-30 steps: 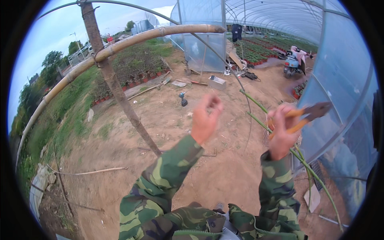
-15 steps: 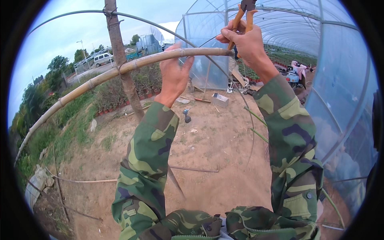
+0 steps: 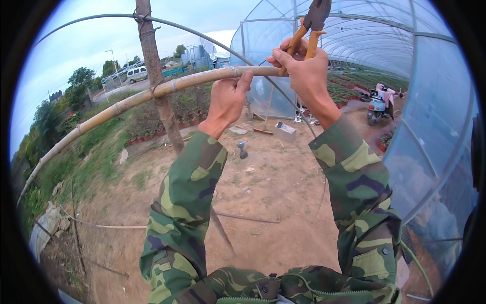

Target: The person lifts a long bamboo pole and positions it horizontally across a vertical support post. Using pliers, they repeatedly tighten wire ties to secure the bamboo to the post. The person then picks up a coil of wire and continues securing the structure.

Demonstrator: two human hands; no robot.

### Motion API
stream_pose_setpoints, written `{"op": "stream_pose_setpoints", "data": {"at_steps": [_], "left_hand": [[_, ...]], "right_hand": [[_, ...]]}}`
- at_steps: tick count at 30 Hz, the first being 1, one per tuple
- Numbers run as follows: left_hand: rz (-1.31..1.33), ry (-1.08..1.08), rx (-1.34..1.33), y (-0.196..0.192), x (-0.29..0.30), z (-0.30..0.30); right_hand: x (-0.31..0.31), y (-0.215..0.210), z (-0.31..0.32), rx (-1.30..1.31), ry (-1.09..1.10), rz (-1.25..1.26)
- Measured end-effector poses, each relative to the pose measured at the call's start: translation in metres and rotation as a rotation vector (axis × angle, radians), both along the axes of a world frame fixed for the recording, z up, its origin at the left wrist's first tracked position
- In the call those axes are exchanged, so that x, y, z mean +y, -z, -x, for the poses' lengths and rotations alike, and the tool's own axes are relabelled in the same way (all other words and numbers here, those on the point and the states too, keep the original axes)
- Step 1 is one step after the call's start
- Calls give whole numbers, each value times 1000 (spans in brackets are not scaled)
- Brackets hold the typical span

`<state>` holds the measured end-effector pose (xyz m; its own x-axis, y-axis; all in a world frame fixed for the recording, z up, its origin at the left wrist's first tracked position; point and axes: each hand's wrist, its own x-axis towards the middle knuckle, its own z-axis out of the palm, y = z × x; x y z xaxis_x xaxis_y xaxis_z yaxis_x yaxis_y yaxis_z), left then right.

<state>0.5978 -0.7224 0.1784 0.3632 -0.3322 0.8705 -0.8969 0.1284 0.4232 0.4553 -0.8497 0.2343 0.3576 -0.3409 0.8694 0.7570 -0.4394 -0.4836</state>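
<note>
Bamboo pole: now gripped overhead by left hand; right hand, raised since a moment ago, clenches orange-handled pliers against it.

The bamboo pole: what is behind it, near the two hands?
Behind the bamboo pole stand a greenhouse and a wooden post. The left hand and right hand, holding pliers, cover its end.

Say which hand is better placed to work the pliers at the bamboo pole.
Right. The right hand already grips the orange-handled pliers, raised just above the bamboo pole. The left hand is wrapped around the pole beside it and holds no tool, so it probably suits steadying better.
</note>
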Motion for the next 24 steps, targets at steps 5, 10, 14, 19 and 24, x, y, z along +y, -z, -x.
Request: {"op": "stream_pose_setpoints", "data": {"at_steps": [5, 10, 14, 19, 24], "left_hand": [[-28, -32, 40, -7, 3, 3], [-62, 102, 202, -14, -1, 13], [-42, 170, 258, -25, -2, 23], [61, 381, 447, -30, -5, 39], [-202, -6, 126, -39, 31, 60]], "right_hand": [[11, 6, -2, -60, -15, -20], [19, 22, -16, -271, 203, 134], [20, 29, -6, -329, 401, 474], [16, 32, -10, -421, 369, 477], [6, 36, -20, -458, 312, 378]]}}
